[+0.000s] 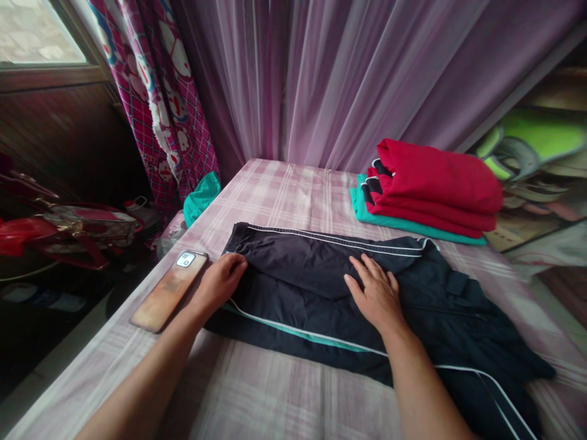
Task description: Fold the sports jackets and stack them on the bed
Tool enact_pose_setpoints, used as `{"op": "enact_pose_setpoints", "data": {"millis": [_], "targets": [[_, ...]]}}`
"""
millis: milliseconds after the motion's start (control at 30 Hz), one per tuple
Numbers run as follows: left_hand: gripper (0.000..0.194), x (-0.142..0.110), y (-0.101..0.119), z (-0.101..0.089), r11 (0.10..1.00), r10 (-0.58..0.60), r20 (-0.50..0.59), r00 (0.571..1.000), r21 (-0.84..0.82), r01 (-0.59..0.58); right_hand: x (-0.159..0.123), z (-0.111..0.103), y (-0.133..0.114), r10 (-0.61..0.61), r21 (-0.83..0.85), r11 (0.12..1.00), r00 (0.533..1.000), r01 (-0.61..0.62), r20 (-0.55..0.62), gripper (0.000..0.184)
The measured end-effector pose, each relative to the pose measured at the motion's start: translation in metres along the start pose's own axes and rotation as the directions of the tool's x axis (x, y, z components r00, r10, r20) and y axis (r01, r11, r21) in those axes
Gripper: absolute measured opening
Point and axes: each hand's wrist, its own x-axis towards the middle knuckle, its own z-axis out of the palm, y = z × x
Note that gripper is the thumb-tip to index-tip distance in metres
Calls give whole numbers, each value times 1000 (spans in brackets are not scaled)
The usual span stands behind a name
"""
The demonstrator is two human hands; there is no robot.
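Observation:
Dark track pants [293,269] with white piping and a strip of teal lie spread across the table, the gathered waistband at the left and the legs reaching to the lower right. My left hand [224,275] is at the waistband end, its fingers curled and closed on the edge of the fabric. Flat on the middle of the pants rests my right hand [373,287], fingers spread, holding nothing. Left of my left hand, a phone [169,292] lies on the table, camera side up.
A checked cloth covers the table [275,391]. Folded red and teal clothes [435,189] are stacked at the back right. A purple curtain [321,79] hangs behind. Beyond the left edge are a teal cloth [202,198] and a bag [92,226].

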Motion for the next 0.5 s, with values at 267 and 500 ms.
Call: {"op": "enact_pose_setpoints", "data": {"millis": [267, 500], "targets": [[36, 9, -10, -34, 969, -209, -314, 926, 59, 239, 0, 4, 1, -13, 16, 1000, 999, 14, -46, 45], [61, 8, -8, -30, 887, 50, -348, 936, 447, 119, 0, 5, 2, -13, 7, 1000, 999, 14, -39, 45]]}}
